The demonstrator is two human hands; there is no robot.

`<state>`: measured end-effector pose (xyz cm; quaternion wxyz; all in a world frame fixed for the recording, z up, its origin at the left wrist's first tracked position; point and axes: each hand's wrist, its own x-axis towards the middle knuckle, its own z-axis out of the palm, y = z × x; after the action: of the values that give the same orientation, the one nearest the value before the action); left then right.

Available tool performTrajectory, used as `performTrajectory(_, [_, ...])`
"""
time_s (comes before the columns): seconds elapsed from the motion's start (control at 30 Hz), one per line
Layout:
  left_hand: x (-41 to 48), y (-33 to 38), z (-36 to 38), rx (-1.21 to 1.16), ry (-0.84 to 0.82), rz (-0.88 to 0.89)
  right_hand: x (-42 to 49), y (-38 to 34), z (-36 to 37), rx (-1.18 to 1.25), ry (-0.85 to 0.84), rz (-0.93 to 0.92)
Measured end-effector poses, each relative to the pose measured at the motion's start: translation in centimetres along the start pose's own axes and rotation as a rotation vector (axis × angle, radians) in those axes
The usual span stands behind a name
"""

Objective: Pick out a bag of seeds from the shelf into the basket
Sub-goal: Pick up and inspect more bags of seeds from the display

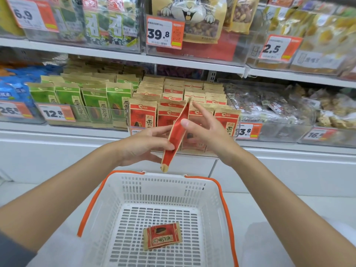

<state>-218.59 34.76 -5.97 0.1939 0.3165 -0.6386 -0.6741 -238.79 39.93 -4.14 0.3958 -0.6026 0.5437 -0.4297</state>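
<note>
A red and tan bag of seeds hangs edge-on above the far rim of the white basket. My left hand pinches its lower half between thumb and fingers. My right hand touches its upper part with the thumb, the other fingers spread apart. A smaller red seed bag lies flat on the basket's slotted floor. Rows of matching red seed bags stand on the shelf right behind my hands.
Green seed bags fill the shelf to the left, blue packets further left, and clear bins of mixed snacks to the right. Price tags line the shelf edges. The basket has orange handles and sits low before a white cabinet.
</note>
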Motion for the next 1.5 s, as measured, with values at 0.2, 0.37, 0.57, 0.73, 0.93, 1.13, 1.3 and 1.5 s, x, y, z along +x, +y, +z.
performTrajectory(0.2, [-0.2,0.1,0.0,-0.051,-0.123,-0.042,0.5,0.6,-0.3,0.146,0.024,-0.006])
performTrajectory(0.37, [0.0,0.1,0.1,-0.088,-0.124,-0.057,0.5,0.4,-0.3,0.165,0.036,-0.042])
performTrajectory(0.57, [-0.2,0.1,0.3,0.018,-0.082,-0.056,0.1,0.3,-0.1,0.053,0.154,-0.041])
performTrajectory(0.73, [-0.4,0.2,1.1,0.162,0.011,-0.025,-0.1,0.0,0.3,-0.054,0.186,-0.049])
performTrajectory(0.93, [-0.4,0.2,0.9,0.126,0.066,-0.003,0.0,-0.1,0.1,-0.104,0.307,0.015])
performTrajectory(1.13, [0.0,0.1,0.3,0.023,0.104,0.022,0.4,-0.1,-1.0,-0.056,0.376,0.052])
performTrajectory(1.3, [0.3,-0.1,-0.2,-0.022,0.156,0.017,0.3,-0.3,-0.9,-0.007,0.352,0.053])
performTrajectory(1.5, [0.4,-0.1,-0.2,-0.048,0.194,0.051,0.2,-0.4,-1.0,0.044,0.343,0.06])
